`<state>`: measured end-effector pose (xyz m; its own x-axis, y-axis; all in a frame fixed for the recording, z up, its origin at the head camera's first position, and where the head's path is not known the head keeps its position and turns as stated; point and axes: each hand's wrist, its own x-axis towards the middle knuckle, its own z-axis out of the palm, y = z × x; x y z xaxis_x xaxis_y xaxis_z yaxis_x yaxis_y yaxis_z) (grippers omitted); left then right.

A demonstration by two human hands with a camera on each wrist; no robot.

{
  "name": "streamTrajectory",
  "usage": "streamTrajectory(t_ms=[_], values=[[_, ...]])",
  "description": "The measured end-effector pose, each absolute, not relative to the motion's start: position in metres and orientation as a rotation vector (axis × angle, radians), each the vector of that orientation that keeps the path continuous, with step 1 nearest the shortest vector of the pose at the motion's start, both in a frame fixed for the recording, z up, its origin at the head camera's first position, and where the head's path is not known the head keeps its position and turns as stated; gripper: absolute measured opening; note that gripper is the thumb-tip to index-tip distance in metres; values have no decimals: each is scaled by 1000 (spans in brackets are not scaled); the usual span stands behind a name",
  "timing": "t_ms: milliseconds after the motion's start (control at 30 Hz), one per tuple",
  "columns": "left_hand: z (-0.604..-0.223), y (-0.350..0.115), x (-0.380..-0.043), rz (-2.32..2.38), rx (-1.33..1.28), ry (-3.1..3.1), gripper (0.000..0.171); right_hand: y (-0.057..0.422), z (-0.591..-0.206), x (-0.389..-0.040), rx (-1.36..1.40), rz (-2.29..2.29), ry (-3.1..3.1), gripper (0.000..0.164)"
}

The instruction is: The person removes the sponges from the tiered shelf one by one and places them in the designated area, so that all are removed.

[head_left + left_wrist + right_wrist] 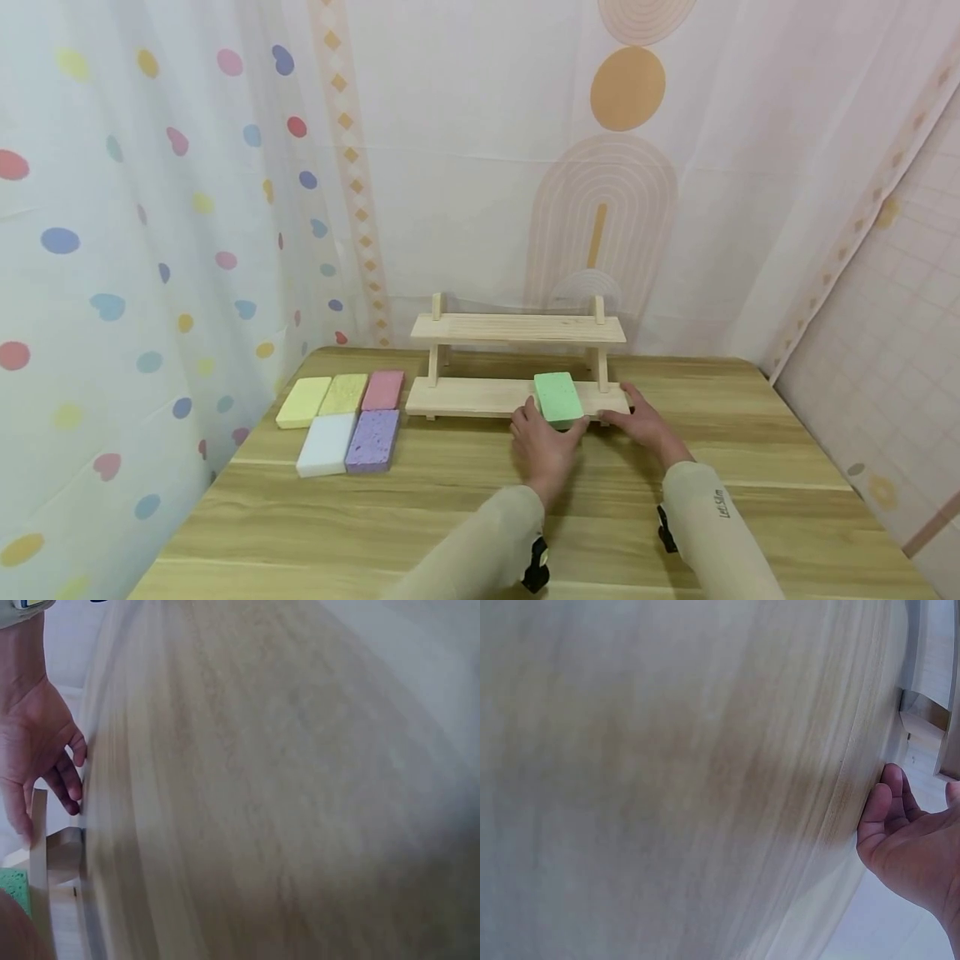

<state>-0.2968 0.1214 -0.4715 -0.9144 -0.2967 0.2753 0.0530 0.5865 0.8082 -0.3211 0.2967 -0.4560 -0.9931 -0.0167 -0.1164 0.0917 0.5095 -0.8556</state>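
Note:
A light wooden two-tier shelf [472, 395] stands toward the back of the table. On the right part of its lower board lies a green sponge [558, 395], overhanging the front edge a little. My left hand [546, 450] pinches this sponge from the front, fingers along its left side and thumb at its right corner. At the right end of the lower board, my right hand [649, 423] grips the corner, thumb at the front edge and fingers round the end. The left wrist view catches only a corner of the green sponge [13, 888].
Left of the shelf, sponges lie in two rows: pale yellow [303, 402], speckled yellow [343, 394] and pink [383, 390] behind, white [327, 444] and purple [372, 440] in front. Patterned curtains [465, 208] hang behind the wood-grain table [300, 533].

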Motion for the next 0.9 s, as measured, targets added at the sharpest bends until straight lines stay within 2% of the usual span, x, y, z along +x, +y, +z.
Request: streamTrajectory(t_ms=[467, 900], values=[[-481, 133, -304, -1203, 232, -2388, 91, 298, -457, -323, 59, -1507, 2625, 93], [-478, 135, -304, -1210, 244, -2394, 75, 301, -460, -327, 72, -1530, 2608, 97]])
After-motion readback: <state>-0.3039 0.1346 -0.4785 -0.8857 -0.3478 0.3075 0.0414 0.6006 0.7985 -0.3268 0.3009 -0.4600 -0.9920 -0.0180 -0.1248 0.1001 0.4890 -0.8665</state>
